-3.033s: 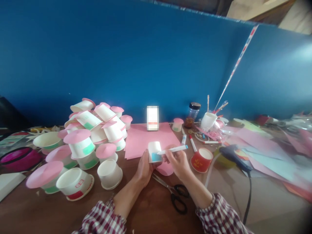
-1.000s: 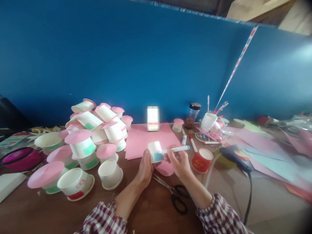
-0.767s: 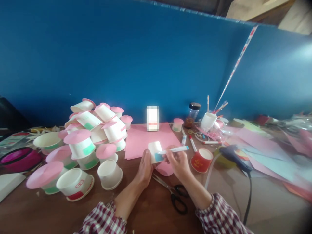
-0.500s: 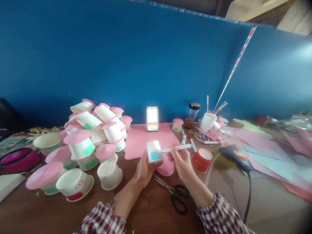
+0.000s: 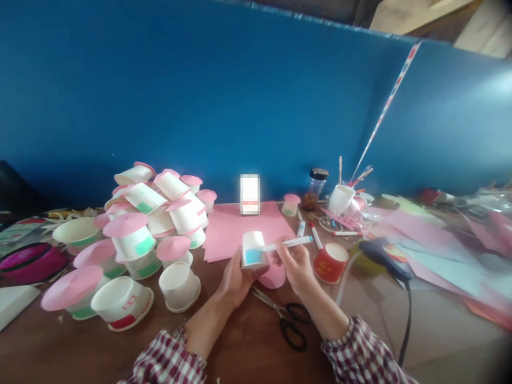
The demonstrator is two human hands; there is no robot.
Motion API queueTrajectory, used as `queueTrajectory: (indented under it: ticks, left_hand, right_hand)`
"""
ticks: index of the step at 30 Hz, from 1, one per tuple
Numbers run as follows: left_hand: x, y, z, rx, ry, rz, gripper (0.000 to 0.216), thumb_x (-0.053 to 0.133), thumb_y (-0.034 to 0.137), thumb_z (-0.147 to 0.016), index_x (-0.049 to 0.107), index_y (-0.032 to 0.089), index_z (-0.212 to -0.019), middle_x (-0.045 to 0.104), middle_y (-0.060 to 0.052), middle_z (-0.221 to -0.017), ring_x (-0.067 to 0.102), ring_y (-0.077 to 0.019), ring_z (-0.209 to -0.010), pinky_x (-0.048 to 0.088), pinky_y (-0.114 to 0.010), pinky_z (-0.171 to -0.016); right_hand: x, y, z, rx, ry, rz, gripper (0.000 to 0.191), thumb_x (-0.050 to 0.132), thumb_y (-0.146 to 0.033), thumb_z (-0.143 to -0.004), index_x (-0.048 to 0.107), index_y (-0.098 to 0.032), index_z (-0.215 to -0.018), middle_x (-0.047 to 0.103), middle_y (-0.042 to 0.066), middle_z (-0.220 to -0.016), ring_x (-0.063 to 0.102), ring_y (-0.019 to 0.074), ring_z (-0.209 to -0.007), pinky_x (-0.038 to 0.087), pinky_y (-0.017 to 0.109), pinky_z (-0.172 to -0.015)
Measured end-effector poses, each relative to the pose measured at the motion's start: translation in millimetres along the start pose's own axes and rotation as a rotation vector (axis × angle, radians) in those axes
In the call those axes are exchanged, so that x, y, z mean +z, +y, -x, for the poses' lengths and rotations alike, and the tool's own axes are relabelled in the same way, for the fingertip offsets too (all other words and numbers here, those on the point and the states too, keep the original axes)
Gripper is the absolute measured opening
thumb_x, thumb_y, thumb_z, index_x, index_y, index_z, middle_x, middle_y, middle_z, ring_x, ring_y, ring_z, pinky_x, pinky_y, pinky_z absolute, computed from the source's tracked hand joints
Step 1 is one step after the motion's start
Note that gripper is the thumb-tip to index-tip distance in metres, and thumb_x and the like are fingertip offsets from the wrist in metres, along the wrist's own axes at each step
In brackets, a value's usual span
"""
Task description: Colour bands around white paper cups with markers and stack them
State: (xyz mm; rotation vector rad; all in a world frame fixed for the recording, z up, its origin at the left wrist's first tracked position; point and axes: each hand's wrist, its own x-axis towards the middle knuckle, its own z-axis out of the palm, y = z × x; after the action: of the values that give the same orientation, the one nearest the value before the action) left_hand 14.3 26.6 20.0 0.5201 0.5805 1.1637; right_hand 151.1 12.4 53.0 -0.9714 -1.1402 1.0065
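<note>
My left hand (image 5: pixel 233 277) is wrapped round a white paper cup (image 5: pixel 254 240) with a light blue patch on its side. Between the fingers of my right hand (image 5: pixel 294 266) is a white marker pen (image 5: pixel 292 242) with a blue end. The pen's tip meets the cup's side at the right part of the blue patch. Underneath the hands lies a pink paper disc (image 5: pixel 274 274), partly covered. Scissors (image 5: pixel 286 312) with black handles lie on the table just below the cup, blades slightly apart.
Left stands a heap of paper cups (image 5: pixel 136 242) with pink conical tops. Pink sheets (image 5: pixel 224 229) lie behind the hands. To the right are a red paper cup (image 5: pixel 330 262), a red-capped marker (image 5: pixel 316 234), a glue gun (image 5: pixel 386 258), a lidded jar (image 5: pixel 316 189) and loose coloured paper (image 5: pixel 436 256).
The marker has shifted slightly left across the blue patch, with my right hand following. My left hand still holds the cup in nearly the same place.
</note>
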Motion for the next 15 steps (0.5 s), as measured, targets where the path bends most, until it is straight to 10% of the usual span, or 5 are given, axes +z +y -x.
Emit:
queueTrajectory:
  ticks: [15]
  left_hand:
    - [0.0, 2.4, 0.6, -0.045, 0.018, 0.007, 0.036, 0.048, 0.04, -0.086, 0.063, 0.008, -0.095, 0.066, -0.013, -0.088, 0.062, -0.0211, -0.079, 0.052, -0.038, -0.076]
  right_hand:
    - [-1.9, 0.3, -0.8, -0.039, -0.035, 0.029, 0.023, 0.061, -0.038, -0.082, 0.058, -0.016, -0.077, 0.06, -0.001, -0.058, 0.056, 0.0093, -0.05, 0.045, 0.02, -0.048]
